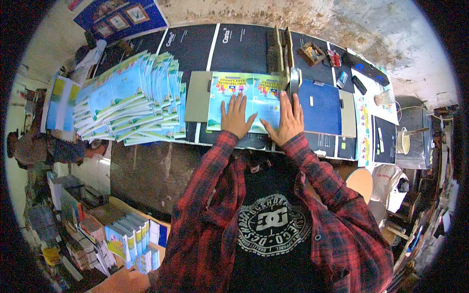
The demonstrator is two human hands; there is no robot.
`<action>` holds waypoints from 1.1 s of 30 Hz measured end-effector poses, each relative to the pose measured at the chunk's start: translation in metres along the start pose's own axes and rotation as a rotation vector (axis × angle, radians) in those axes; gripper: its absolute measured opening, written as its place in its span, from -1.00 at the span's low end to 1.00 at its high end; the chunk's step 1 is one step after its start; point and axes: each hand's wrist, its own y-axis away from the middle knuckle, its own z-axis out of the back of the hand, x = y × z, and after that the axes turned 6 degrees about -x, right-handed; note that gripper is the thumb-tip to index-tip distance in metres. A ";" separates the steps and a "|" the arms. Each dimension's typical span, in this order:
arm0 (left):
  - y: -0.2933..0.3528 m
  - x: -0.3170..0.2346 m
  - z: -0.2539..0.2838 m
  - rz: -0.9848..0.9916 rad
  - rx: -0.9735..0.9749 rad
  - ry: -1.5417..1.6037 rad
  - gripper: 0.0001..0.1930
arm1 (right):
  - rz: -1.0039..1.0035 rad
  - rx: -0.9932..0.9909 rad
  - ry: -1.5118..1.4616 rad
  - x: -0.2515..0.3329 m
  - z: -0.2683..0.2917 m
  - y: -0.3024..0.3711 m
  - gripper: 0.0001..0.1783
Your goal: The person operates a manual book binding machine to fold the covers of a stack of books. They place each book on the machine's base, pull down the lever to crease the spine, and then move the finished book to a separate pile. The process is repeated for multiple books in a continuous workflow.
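Booklets (119,90) heap at the worktop's (239,51) left end, lower ones hidden. Near the front edge, my left hand (237,116), fingers spread, lies on a title-printed cover (261,103); my right hand (288,119), thumb wide, hides the cover's right edge.

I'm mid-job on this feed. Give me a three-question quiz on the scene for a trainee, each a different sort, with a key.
1. Multiple choice: where is the large pile of booklets relative to the printed spread? (A) to its left (B) to its right (C) on top of it
2. True or false: the left hand is clenched in a fist.
3. Fill in the blank: the ____ hand is nearer the blue panel.

Key: 1. A. 2. False; it lies open on the printed spread. 3. Right; the right hand is on the side toward the blue panel.
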 end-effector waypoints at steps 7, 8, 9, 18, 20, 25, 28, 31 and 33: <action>-0.001 0.027 0.034 -0.366 0.321 -0.051 0.00 | -0.084 0.154 -0.697 -0.037 0.088 -0.093 -0.13; -0.001 0.039 0.035 -0.458 0.318 -0.086 -0.15 | -0.038 0.035 -0.593 -0.028 0.117 -0.108 -0.18; 0.003 0.052 0.044 -0.365 0.317 0.096 -0.32 | -0.006 -0.062 -0.583 -0.030 0.126 -0.116 -0.22; -0.065 0.243 0.333 0.165 -0.565 -0.353 -0.78 | -0.359 -0.321 -0.499 -0.237 0.146 0.020 -0.44; -0.085 0.261 0.392 0.088 -0.863 -0.416 -0.76 | -0.547 -0.319 -0.364 -0.294 0.136 0.098 -0.42; -0.090 0.278 0.390 -0.207 -0.804 -0.403 -0.50 | -0.956 -0.431 -0.399 -0.347 0.123 0.272 -0.30; -0.069 0.359 0.310 -0.155 -0.621 -0.169 -0.38 | -1.142 -0.273 -0.329 -0.337 0.124 0.321 -0.35; -0.011 0.460 0.223 0.211 -0.299 -0.229 -0.30 | -1.071 -0.343 -0.379 -0.338 0.100 0.281 -0.33; 0.036 0.500 0.202 0.328 -0.091 -0.340 -0.25 | -0.976 -0.379 -0.423 -0.356 0.086 0.230 -0.32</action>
